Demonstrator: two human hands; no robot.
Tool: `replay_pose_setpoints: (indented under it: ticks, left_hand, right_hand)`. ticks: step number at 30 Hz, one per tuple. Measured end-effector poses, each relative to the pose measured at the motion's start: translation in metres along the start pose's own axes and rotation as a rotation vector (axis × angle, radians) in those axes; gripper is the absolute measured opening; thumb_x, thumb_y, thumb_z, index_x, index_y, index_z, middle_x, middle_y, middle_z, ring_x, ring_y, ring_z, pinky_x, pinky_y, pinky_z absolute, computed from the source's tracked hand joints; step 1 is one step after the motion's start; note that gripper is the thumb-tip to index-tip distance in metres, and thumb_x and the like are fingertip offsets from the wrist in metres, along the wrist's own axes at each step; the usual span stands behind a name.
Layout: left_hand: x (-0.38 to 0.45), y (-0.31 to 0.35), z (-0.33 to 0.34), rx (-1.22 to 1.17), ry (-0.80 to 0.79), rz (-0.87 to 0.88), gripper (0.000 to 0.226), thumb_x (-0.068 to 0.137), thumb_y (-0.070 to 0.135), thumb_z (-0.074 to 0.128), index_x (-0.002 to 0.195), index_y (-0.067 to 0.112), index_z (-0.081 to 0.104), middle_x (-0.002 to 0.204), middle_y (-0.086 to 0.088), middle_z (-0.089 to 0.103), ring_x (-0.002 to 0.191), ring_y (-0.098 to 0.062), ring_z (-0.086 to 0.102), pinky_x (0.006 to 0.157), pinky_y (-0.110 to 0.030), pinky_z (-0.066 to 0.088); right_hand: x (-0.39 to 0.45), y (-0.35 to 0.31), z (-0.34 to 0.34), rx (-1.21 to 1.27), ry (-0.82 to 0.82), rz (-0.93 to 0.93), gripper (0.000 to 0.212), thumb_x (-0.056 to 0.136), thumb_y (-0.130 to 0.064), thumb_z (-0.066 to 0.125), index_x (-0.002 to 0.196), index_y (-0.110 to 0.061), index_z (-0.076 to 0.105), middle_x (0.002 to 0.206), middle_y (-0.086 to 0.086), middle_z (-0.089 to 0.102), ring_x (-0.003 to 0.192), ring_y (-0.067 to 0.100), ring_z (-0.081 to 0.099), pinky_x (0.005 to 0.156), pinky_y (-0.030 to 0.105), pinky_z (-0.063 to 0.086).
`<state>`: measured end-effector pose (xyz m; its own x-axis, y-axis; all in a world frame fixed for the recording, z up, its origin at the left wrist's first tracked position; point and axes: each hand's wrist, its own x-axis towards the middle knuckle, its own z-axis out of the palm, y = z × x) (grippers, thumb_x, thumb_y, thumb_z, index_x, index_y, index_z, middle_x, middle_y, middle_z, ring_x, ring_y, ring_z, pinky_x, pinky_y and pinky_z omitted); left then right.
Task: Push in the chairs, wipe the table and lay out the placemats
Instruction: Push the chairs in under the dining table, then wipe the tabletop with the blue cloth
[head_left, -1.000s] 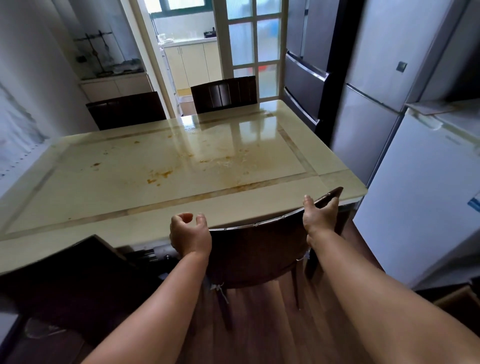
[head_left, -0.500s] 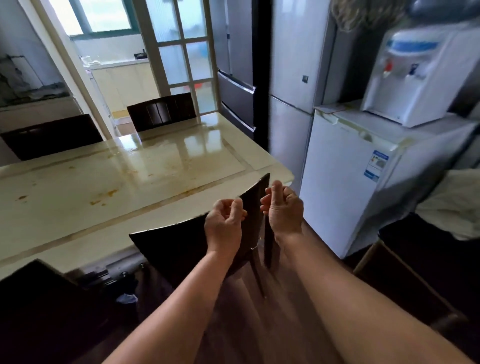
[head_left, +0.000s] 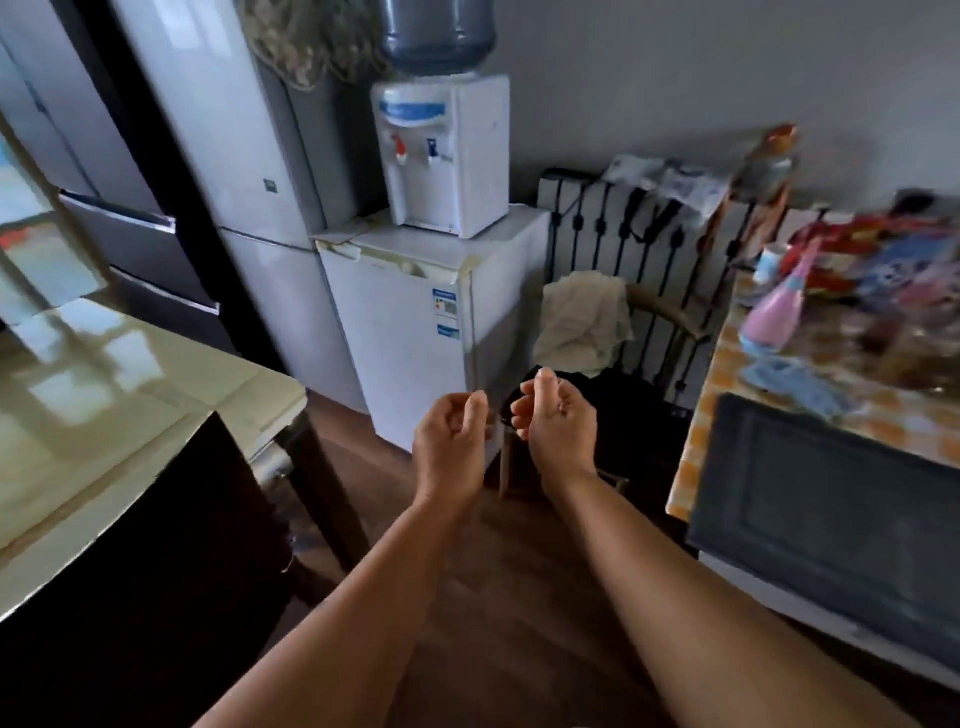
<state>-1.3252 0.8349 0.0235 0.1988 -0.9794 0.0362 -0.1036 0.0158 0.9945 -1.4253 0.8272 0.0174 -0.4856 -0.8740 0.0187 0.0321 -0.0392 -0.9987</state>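
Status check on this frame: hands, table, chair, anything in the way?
Both hands empty, left hand and right hand half curled, held mid-air. Table bare, no placemats. Dark chair against its edge. Floor ahead clear.

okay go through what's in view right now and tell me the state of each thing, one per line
left hand: empty, fingers curled
right hand: empty, fingers curled
dining table: bare, glossy, no placemats
dark chair: back against the table edge
water dispenser: upright on the small fridge, bottle fitted
small white fridge: door closed
white cloth: crumpled, draped on a chair
pink bottle: upright on the checked table
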Motion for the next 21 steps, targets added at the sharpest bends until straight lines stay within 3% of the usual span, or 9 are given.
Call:
replay_pose_setpoints:
  ticks: [5, 9, 13, 15, 18, 21]
  left_hand:
    - [0.005, 0.013, 0.097, 0.123, -0.193, 0.066, 0.017, 0.09, 0.037, 0.051, 0.078, 0.03, 0.062, 0.081, 0.003, 0.07, 0.078, -0.016, 0.066, 0.074, -0.04, 0.055]
    - [0.014, 0.018, 0.182, 0.149, -0.313, 0.067, 0.016, 0.09, 0.036, 0.052, 0.085, 0.027, 0.064, 0.084, 0.004, 0.07, 0.08, -0.013, 0.066, 0.072, -0.033, 0.052]
    - [0.033, 0.013, 0.268, 0.208, -0.454, 0.077, 0.018, 0.089, 0.037, 0.053, 0.094, 0.025, 0.067, 0.09, 0.006, 0.07, 0.087, -0.01, 0.065, 0.079, -0.029, 0.051]
    - [0.044, 0.008, 0.313, 0.247, -0.524, 0.078, 0.017, 0.089, 0.033, 0.054, 0.096, 0.024, 0.066, 0.092, 0.007, 0.069, 0.09, -0.009, 0.064, 0.079, -0.025, 0.049]
    - [0.057, -0.001, 0.371, 0.336, -0.596, 0.086, 0.019, 0.09, 0.027, 0.055, 0.105, 0.022, 0.066, 0.095, 0.008, 0.066, 0.094, -0.009, 0.062, 0.079, -0.019, 0.043]
    - [0.069, -0.019, 0.418, 0.486, -0.723, 0.09, 0.027, 0.091, 0.023, 0.054, 0.117, 0.022, 0.061, 0.108, 0.003, 0.068, 0.093, -0.008, 0.06, 0.079, -0.018, 0.04]
  right_hand:
    - [0.05, 0.001, -0.083, -0.051, 0.144, 0.014, 0.035, 0.098, -0.038, 0.04, 0.083, -0.017, 0.063, 0.07, 0.001, 0.064, 0.066, 0.012, 0.061, 0.067, 0.034, 0.051]
    - [0.107, 0.01, -0.145, -0.061, 0.247, 0.038, 0.029, 0.097, -0.035, 0.042, 0.082, -0.019, 0.063, 0.068, 0.0, 0.064, 0.064, 0.013, 0.06, 0.068, 0.038, 0.05]
    - [0.172, 0.022, -0.204, -0.137, 0.273, 0.071, 0.024, 0.095, -0.026, 0.048, 0.077, -0.016, 0.062, 0.065, -0.003, 0.063, 0.058, 0.005, 0.058, 0.062, 0.028, 0.046]
    - [0.206, 0.032, -0.235, -0.243, 0.286, 0.092, 0.025, 0.093, -0.025, 0.05, 0.074, -0.013, 0.061, 0.065, -0.001, 0.062, 0.061, 0.009, 0.057, 0.061, 0.028, 0.042]
    - [0.247, 0.05, -0.273, -0.372, 0.289, 0.152, 0.022, 0.092, -0.027, 0.051, 0.091, -0.011, 0.067, 0.082, 0.01, 0.067, 0.079, 0.025, 0.061, 0.067, 0.032, 0.045]
    - [0.278, 0.069, -0.308, -0.556, 0.267, 0.2, 0.03, 0.092, -0.021, 0.052, 0.119, -0.014, 0.064, 0.116, 0.011, 0.067, 0.109, 0.028, 0.06, 0.082, 0.029, 0.043]
